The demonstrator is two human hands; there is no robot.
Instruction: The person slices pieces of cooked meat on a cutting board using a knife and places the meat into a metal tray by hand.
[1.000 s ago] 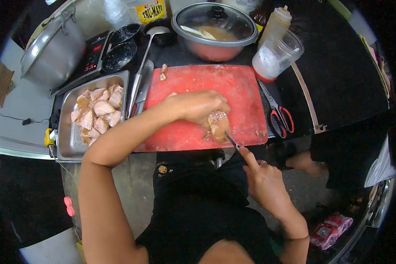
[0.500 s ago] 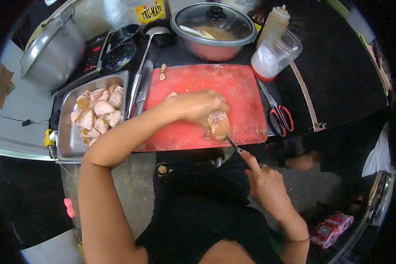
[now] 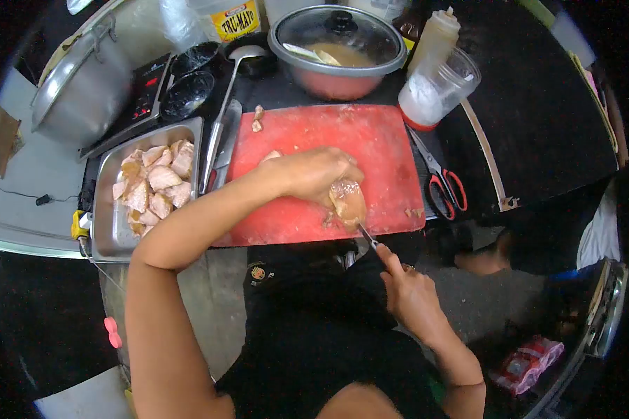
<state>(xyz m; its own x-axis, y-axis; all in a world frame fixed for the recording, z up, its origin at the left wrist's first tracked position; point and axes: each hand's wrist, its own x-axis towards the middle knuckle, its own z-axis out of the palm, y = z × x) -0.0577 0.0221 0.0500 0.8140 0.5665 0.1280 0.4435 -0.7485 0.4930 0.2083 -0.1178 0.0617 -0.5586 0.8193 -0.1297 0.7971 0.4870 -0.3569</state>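
Note:
My left hand [image 3: 320,174] is closed on a piece of raw chicken [image 3: 349,204] and holds it against the red cutting board [image 3: 384,160]. My right hand [image 3: 411,292] grips a knife [image 3: 368,236] by the handle, index finger stretched along it. The narrow blade meets the near end of the chicken, and part of the blade is hidden there. Behind my left wrist another bit of chicken [image 3: 272,155] partly shows. Small scraps [image 3: 258,119] lie near the board's far left corner.
Left of the board stand a metal tray [image 3: 108,230] of chicken pieces, a ladle [image 3: 217,133] and a wide blade [image 3: 229,136]. Scissors [image 3: 440,178] and a clear plastic container [image 3: 433,91] are on the right. Behind are a lidded bowl [image 3: 337,78] and a big pot [image 3: 84,87].
My right hand and the knife have moved slightly left and down. My left hand keeps its hold on the chicken, almost in place.

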